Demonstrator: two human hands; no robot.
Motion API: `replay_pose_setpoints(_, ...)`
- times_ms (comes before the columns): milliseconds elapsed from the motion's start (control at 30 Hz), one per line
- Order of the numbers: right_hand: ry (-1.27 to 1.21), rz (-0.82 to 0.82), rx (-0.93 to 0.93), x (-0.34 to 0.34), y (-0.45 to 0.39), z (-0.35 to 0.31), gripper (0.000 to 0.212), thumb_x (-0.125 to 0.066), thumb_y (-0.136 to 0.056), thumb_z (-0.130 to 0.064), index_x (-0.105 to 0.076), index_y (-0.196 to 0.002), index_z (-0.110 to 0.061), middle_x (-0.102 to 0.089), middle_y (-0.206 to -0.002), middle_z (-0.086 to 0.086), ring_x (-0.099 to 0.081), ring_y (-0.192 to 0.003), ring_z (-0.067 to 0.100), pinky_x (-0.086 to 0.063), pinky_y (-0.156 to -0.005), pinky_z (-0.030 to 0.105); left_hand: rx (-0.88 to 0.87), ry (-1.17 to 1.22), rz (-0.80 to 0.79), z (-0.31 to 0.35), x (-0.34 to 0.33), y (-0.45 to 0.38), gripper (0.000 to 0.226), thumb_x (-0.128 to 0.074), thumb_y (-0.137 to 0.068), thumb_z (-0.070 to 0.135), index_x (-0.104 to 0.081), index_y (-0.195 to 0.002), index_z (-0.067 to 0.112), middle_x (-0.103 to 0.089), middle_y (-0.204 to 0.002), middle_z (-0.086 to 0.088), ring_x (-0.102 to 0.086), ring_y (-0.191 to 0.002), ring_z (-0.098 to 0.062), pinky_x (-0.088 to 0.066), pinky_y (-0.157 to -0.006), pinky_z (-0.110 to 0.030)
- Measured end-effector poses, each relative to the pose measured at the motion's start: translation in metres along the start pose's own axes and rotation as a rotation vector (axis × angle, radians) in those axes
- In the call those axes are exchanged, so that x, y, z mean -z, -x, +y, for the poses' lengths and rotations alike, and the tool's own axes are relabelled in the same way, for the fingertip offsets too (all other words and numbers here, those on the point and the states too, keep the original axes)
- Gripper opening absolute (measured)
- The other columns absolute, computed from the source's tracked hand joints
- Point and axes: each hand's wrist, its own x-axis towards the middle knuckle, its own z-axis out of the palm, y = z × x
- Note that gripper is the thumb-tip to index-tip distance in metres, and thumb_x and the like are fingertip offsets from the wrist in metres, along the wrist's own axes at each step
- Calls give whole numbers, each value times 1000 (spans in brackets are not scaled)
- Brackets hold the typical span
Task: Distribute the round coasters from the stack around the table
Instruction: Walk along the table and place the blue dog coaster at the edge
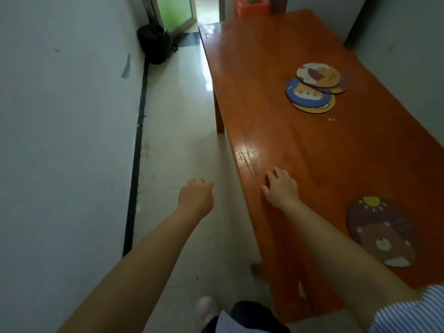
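Here the cartoon-printed coasters (316, 87) lie fanned; left hand (195, 197) seemingly fisted, right hand (281, 186) empty.

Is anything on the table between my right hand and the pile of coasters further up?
No. In the head view, only bare orange wooden tabletop with a glare patch lies between the right hand and the fanned pile of round cartoon coasters.

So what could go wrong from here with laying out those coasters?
The remaining coasters lie in a loose, overlapping pile far up the table, well beyond the right hand, so a long reach might scatter them. The brown coaster already laid down sits beside the right forearm, which could nudge it. The left hand is off the table over the floor, empty.
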Motion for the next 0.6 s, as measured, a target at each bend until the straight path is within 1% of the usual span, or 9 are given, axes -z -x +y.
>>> replay_pose_setpoints(67, 30, 1, -19, -4, 1, 3, 57, -44, -94, -38, -26, -144, -18, -21, -156, 8, -17, -144, 28, -23, -117, 49, -36, -10, -48, -10, -1, -15, 25, -43, -87, 15, -57, -104, 5, -59, -108, -17, -51, -104, -34, -48, -80, -40)
replay_pose_setpoints(133, 45, 21, -21, -4, 0, 3, 54, -45, -93, -39, -32, -141, -18, -27, -154, 7, -23, -142, 28, -27, -114, 48, -74, -16, -87, -12, -1, -34, 28, -42, -87, 16, -56, -110, 6, -58, -113, -16, -50, -107, -34, -47, -83, -41)
replay_pose_setpoints(167, 48, 33, -29, -1, -3, 3, 51, -46, -93, -38, -37, -138, -18, -32, -151, 7, -28, -139, 28, -32, -110, 47, -95, -18, -105, -10, 0, -46, 28, -42, -88, 17, -55, -111, 7, -57, -114, -17, -50, -108, -34, -47, -84, -42)
replay_pose_setpoints(267, 47, 44, -55, 13, -20, 4, 37, -47, -93, -35, -55, -121, -12, -52, -131, 10, -47, -120, 28, -48, -94, 42, -168, -21, -161, -3, 4, -84, 30, -42, -88, 18, -52, -114, 7, -55, -116, -16, -50, -109, -34, -47, -85, -43)
replay_pose_setpoints(333, 7, 19, -83, 29, -43, 7, 34, -45, -94, -32, -61, -107, -5, -59, -117, 14, -54, -106, 29, -51, -84, 41, -228, -12, -173, 3, 8, -113, 29, -41, -89, 18, -51, -113, 6, -54, -116, -16, -49, -110, -33, -47, -84, -43)
replay_pose_setpoints(367, -9, 20, -104, 38, -56, 9, 33, -45, -94, -30, -62, -103, -3, -60, -112, 16, -56, -102, 30, -51, -82, 41, -262, -8, -158, 6, 11, -129, 29, -42, -89, 18, -52, -112, 6, -54, -115, -17, -49, -110, -33, -47, -84, -42)
replay_pose_setpoints(467, -42, 69, -158, 64, -106, 15, 32, -46, -93, -28, -62, -103, -1, -62, -110, 18, -57, -102, 34, -51, -84, 43, -344, -21, -119, 16, 22, -185, 28, -45, -87, 17, -54, -111, 5, -56, -115, -17, -49, -110, -33, -47, -83, -41)
replay_pose_setpoints(533, -72, 97, -196, 82, -144, 19, 31, -47, -93, -26, -62, -101, -1, -64, -107, 18, -58, -99, 34, -53, -81, 43, -380, -53, -130, 24, 34, -228, 30, -45, -87, 17, -52, -113, 5, -55, -115, -18, -47, -111, -34, -46, -85, -42)
replay_pose_setpoints(600, -103, 123, -236, 98, -178, 23, 30, -48, -93, -25, -63, -101, -1, -64, -106, 18, -58, -99, 33, -53, -80, 42, -376, -70, -156, 28, 42, -268, 28, -44, -88, 18, -51, -112, 5, -55, -115, -18, -46, -113, -34, -46, -86, -44)
